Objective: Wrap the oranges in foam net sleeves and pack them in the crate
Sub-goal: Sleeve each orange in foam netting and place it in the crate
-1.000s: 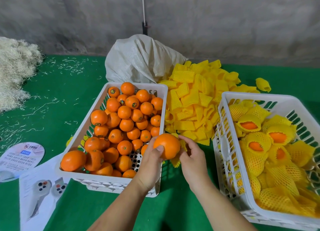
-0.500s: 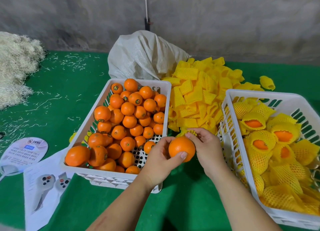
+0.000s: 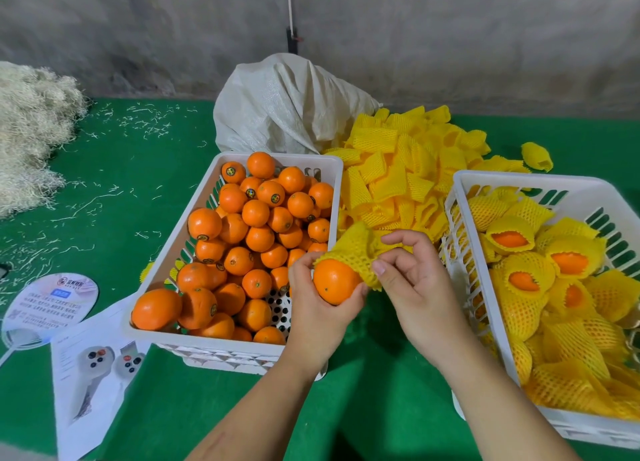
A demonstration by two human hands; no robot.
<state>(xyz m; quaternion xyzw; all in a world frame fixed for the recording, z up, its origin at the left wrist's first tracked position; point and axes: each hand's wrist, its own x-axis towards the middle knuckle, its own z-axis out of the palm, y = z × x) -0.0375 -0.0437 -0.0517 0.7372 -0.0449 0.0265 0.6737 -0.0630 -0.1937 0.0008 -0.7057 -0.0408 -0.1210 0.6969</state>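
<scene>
left hand [image 3: 320, 308] gripping an orange [image 3: 334, 282], right hand [image 3: 412, 280] pinching a foam net sleeve [image 3: 356, 249] at its 12 o'clock

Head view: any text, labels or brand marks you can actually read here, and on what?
No text is legible.
Round paper fan at the left: a logo, a blue tag and printed lines, too blurred to read.
White printed sheet showing two handheld devices: text too small.
Small dark round stickers on the loose oranges in the white plastic crate: marks unreadable.
</scene>
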